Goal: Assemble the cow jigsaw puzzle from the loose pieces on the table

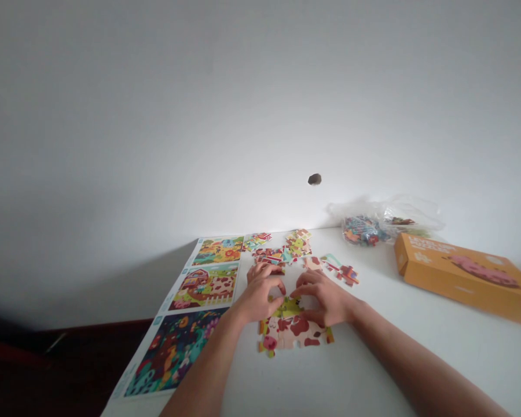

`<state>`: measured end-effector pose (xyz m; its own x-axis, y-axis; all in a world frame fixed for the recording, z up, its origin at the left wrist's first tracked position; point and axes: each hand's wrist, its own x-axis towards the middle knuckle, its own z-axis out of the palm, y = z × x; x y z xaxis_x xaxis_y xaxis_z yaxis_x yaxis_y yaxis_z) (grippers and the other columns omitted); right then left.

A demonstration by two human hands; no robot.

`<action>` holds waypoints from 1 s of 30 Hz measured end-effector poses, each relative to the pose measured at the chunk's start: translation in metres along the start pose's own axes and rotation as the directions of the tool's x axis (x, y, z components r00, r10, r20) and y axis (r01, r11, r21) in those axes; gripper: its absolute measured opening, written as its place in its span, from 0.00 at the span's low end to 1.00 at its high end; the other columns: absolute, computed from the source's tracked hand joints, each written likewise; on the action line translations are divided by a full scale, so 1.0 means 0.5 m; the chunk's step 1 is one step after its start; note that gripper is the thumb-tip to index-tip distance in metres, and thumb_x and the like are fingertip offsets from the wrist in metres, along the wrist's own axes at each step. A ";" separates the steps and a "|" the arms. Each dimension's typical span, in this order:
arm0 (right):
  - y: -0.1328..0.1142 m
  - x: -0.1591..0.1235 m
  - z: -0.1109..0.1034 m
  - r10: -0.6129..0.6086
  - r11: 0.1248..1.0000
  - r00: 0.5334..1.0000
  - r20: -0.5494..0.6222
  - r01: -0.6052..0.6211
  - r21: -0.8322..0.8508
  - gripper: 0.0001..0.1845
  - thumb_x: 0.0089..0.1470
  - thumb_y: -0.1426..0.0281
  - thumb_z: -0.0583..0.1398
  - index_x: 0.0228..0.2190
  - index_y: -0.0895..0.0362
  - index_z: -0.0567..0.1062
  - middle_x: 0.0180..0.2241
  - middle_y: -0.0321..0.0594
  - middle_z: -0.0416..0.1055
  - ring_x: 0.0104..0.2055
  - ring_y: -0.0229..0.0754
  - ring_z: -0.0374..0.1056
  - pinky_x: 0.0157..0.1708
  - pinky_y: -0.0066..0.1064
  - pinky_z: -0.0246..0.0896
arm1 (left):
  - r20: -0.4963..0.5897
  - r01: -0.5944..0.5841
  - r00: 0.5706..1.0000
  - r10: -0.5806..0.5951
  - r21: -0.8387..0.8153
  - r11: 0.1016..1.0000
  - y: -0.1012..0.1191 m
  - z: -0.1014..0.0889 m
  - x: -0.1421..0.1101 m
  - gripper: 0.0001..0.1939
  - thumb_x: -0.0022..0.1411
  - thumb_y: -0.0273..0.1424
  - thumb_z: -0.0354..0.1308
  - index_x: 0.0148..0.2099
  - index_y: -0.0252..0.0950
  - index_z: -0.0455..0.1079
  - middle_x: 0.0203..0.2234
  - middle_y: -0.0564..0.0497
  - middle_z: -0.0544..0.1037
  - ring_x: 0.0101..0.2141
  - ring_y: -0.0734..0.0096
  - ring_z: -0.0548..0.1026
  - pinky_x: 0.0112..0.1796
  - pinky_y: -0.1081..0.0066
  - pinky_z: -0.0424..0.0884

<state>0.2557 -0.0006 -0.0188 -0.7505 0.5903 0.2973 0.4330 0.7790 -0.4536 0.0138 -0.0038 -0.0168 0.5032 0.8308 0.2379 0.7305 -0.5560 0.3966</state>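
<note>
A partly joined jigsaw puzzle (pixel 293 331) lies flat on the white table, showing a cream cow with brown patches, a pink snout and green ground. My left hand (pixel 258 295) is at its upper left edge, thumb and index tips close together at a small yellow-green puzzle piece (pixel 287 299). Across from it, my right hand (pixel 327 296) rests over the upper right part, fingers curved and apart, thumb on the joined pieces. Its index tip comes near the same small piece. Just beyond my left fingers lie loose puzzle pieces (pixel 269 255), partly covered.
A picture sheet (pixel 238 275) with three printed scenes runs along the table's left side. More loose pieces (pixel 298 243) lie toward the wall. Clear plastic bags (pixel 364 229) with pieces sit at the back right, beside an orange puzzle box (pixel 464 269). The wall has a hole (pixel 315 179).
</note>
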 end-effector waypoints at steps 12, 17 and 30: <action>-0.005 0.002 0.005 -0.019 1.000 0.999 0.035 0.019 0.017 0.18 0.50 0.62 0.67 0.45 0.45 0.79 0.42 0.40 0.71 0.42 0.45 0.66 0.45 0.40 0.54 | 0.008 -0.005 1.000 0.005 -0.003 1.000 -0.001 -0.002 0.000 0.04 0.52 0.29 0.62 0.32 0.41 0.74 0.54 0.52 0.70 0.57 0.50 0.59 0.58 0.48 0.53; -0.004 0.002 0.008 -0.012 1.000 0.999 0.032 0.012 0.008 0.18 0.50 0.62 0.68 0.45 0.44 0.80 0.41 0.39 0.71 0.41 0.44 0.65 0.45 0.40 0.54 | 0.016 -0.008 1.000 0.008 -0.001 1.000 0.000 -0.003 -0.001 0.04 0.51 0.29 0.63 0.33 0.41 0.73 0.54 0.52 0.69 0.57 0.51 0.59 0.59 0.48 0.53; -0.002 0.002 0.011 -0.029 0.999 0.999 0.022 0.029 0.017 0.18 0.50 0.64 0.68 0.45 0.44 0.80 0.41 0.40 0.70 0.42 0.45 0.65 0.47 0.40 0.55 | 0.021 -0.025 0.999 0.025 0.001 1.000 -0.003 -0.002 -0.002 0.05 0.50 0.28 0.64 0.33 0.41 0.74 0.56 0.52 0.69 0.58 0.50 0.58 0.60 0.47 0.50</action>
<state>0.2518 -0.0019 -0.0229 -0.7736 0.5624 0.2918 0.4029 0.7921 -0.4586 0.0115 -0.0038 -0.0167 0.5310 0.8159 0.2288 0.7180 -0.5766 0.3899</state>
